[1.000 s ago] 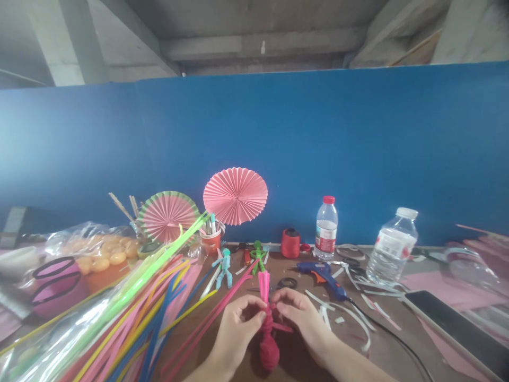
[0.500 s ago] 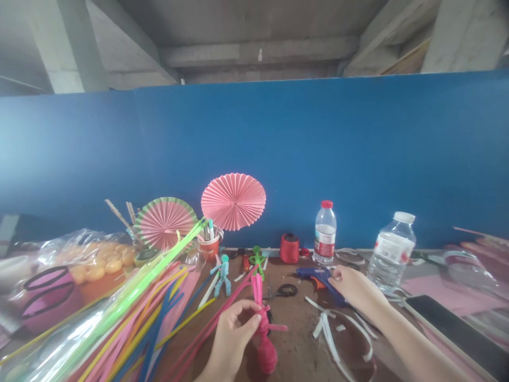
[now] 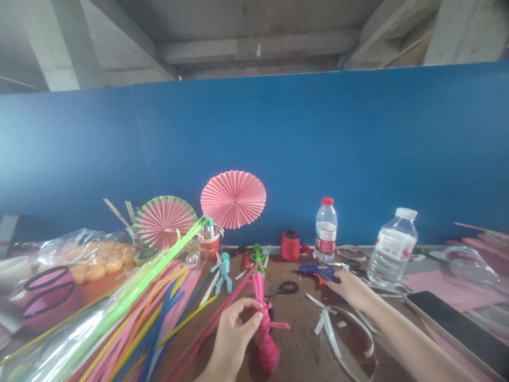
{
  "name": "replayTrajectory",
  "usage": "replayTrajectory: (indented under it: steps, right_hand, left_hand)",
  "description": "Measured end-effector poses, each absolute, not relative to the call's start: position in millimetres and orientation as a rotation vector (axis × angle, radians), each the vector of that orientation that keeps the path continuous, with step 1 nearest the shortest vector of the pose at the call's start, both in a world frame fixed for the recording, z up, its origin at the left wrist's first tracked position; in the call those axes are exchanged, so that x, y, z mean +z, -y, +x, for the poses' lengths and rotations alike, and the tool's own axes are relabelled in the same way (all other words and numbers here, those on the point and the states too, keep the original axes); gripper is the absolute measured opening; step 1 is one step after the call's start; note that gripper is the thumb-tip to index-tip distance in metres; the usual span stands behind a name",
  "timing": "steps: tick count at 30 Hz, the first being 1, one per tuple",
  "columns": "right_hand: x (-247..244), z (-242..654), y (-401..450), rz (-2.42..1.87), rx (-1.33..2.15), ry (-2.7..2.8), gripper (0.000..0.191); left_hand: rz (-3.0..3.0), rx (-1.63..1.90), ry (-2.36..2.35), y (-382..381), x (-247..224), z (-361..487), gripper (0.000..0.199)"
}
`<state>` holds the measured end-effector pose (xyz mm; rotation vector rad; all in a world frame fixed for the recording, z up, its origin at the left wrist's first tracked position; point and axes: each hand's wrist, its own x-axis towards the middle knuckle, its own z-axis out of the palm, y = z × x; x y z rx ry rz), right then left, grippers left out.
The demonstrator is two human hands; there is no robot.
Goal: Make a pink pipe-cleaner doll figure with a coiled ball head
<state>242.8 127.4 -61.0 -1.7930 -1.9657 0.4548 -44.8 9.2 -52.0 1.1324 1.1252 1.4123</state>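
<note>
My left hand pinches a bright pink pipe-cleaner doll between thumb and fingers, low at the centre. Its round, wound end points toward me; straight strands stick out the far end and a short arm points right. Out to the right, my right hand is closed around the handle of a blue glue gun with an orange trigger. The gun's nozzle points left, and the fingers cover most of its handle. Between the hands and farther back lies a pair of black-handled scissors.
Loose pipe cleaners in several colours spread at left. A blue doll, a green doll, a red thread spool and two bottles stand behind. White strips and a phone lie at right.
My right hand has closed round the glue gun's handle, which showed below the fingers before. The gun has turned slightly. My left hand keeps its pinch on the pink doll.
</note>
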Motion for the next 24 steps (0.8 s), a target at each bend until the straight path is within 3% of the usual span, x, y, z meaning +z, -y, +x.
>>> replayTrajectory:
  steps: [4, 11, 19, 24]
  right_hand:
    - [-57, 244, -125, -1.749, 0.559, 1.904, 0.012]
    - [-52, 234, -115, -1.677, 0.731, 1.806, 0.015]
    - [-50, 246, -126, -1.766, 0.634, 1.770, 0.029]
    - [-41, 255, -128, -1.821, 0.538, 1.716, 0.022]
  left_hand:
    - [1.131, 1.412, -1.134, -9, -50, -45, 0.005]
    - [1.112, 1.418, -1.158, -8, -46, -43, 0.006]
    - [1.126, 1.425, -1.167, -8, -48, -43, 0.007]
    - [1.145, 1.407, -1.147, -9, -48, -44, 0.007]
